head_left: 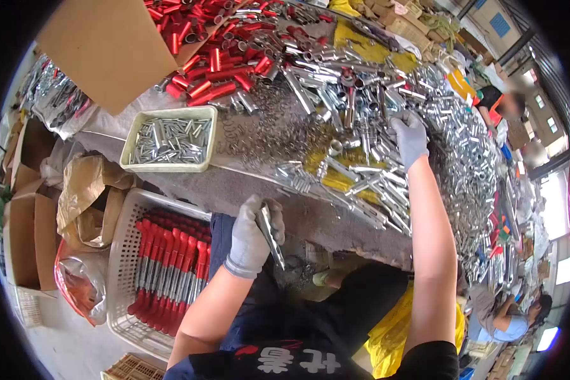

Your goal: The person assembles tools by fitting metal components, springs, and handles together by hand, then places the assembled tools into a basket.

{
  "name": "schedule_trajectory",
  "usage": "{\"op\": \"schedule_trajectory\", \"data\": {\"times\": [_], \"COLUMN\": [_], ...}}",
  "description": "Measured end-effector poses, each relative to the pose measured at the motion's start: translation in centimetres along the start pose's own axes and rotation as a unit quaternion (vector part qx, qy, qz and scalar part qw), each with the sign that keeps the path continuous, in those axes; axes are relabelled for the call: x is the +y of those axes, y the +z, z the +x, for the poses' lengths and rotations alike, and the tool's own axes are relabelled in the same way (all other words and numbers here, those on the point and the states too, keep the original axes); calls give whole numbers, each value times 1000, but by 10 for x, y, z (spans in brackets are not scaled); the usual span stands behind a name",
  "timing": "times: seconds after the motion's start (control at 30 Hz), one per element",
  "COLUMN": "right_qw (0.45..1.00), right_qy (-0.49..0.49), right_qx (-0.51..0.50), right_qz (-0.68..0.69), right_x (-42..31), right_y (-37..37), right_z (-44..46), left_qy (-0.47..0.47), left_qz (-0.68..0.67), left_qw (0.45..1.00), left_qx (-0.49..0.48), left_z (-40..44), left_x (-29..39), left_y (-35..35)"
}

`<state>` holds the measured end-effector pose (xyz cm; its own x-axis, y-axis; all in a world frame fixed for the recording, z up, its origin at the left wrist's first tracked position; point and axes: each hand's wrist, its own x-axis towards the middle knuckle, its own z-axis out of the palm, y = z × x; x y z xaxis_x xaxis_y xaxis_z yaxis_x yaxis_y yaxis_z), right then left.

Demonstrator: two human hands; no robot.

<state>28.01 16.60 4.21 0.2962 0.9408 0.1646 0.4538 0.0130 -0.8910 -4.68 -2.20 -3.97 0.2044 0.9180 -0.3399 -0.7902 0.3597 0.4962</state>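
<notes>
My left hand (248, 234), in a grey work glove, is closed around a silver metal piece (270, 234) with a narrow, pointed lower end, held in front of my body. At the far side of the bench my right hand (410, 135), gloved too, reaches into a heap of silver metal tubes (354, 101). Its fingers are curled together at the tubes; what they hold, if anything, I cannot make out. Below that hand lie thin metal strips and rods (377, 190). Small springs (259, 130) are scattered between the heap and a pale tray (213, 136) of short metal pins (171, 140).
Red tubes (218, 79) pile up behind the tray, beside a cardboard flap (107, 50). A white basket (117, 266) of red-handled tools (171, 266) stands at my left, near open cartons (31, 234). A person in blue (512, 324) sits at the right; others are farther back.
</notes>
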Motion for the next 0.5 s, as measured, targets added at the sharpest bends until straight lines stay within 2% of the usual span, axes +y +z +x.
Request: {"op": "schedule_trajectory", "data": {"times": [0.07, 0.1, 0.17, 0.27, 0.3, 0.37, 0.43, 0.47, 0.5], "right_qw": [1000, 998, 998, 981, 972, 964, 950, 919, 899], "right_qy": [-3, 33, -4, -151, -127, -79, -163, -256, -266], "right_qx": [25, 32, 39, -55, -96, -178, -163, -139, -135], "right_qz": [7, 54, 52, -114, -171, -181, -210, -267, -322], "right_x": [7, 5, 5, 2, -10, -24, -25, -23, -20], "right_y": [-13, -22, -30, -21, -16, 2, 25, 38, 49], "right_z": [-8, -6, -4, -10, -21, -29, -30, -22, -16], "left_qy": [13, 7, 4, 23, 25, 31, 37, 43, 47], "left_qz": [10, 4, -9, 6, 6, 13, 24, 29, 34], "left_qw": [1000, 1000, 1000, 999, 999, 999, 999, 998, 998], "left_qx": [16, 19, 20, 25, 25, 28, 31, 25, 19], "left_z": [-4, -3, -3, -1, -2, -2, -2, -2, -2], "left_x": [-2, -1, 0, -3, -3, -2, -2, -2, -2], "left_y": [3, 4, 5, 7, 7, 7, 8, 7, 6]}}
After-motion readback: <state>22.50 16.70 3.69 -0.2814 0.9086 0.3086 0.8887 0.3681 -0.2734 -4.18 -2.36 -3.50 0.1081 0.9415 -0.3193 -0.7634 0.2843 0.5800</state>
